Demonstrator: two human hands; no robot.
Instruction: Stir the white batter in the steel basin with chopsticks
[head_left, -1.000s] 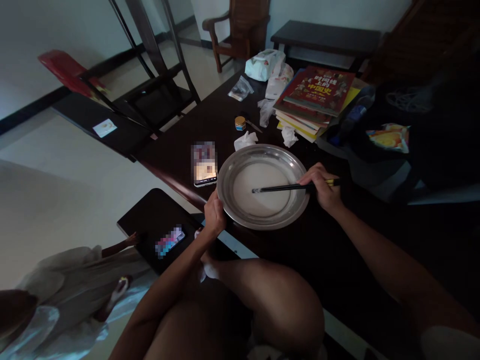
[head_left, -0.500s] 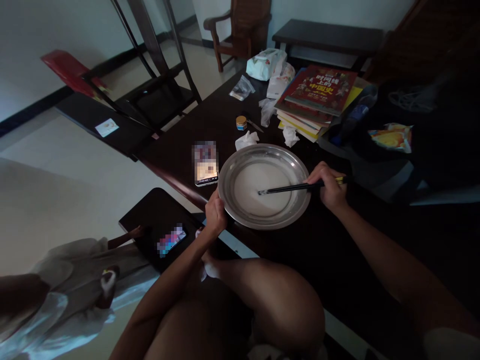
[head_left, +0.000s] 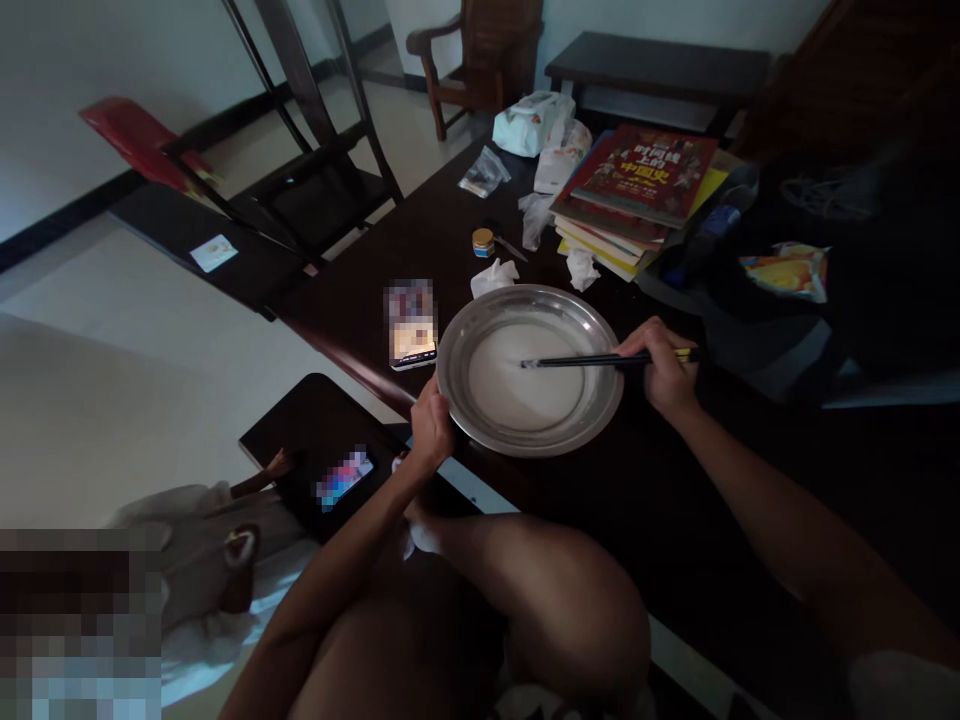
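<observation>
A wide metal bowl (head_left: 604, 402) rests near the edge of the dark table, with a whitish liquid (head_left: 517, 395) in it. My left hand (head_left: 432, 425) grips the bowl's near left rim. In my right hand (head_left: 666, 368) is a pair of black chopsticks (head_left: 581, 361) with gold-coloured ends, held level over the right rim. Their coated tips reach the liquid near the bowl's middle. Just left of the bowl lies a lit phone (head_left: 411, 325), and crumpled tissue (head_left: 495, 277) touches its far side.
Behind the bowl stand a small gold-lidded jar (head_left: 483, 242), plastic bags (head_left: 534, 122) and a stack of books (head_left: 641, 180). A snack packet (head_left: 786, 272) lies at right. At lower left, another person (head_left: 217, 545) reaches onto a stool (head_left: 289, 415) holding a second phone (head_left: 345, 478).
The chopstick tips have moved slightly away from me through the liquid, and the chopsticks lie flatter. My left hand stays on the rim. The person at left has shifted right.
</observation>
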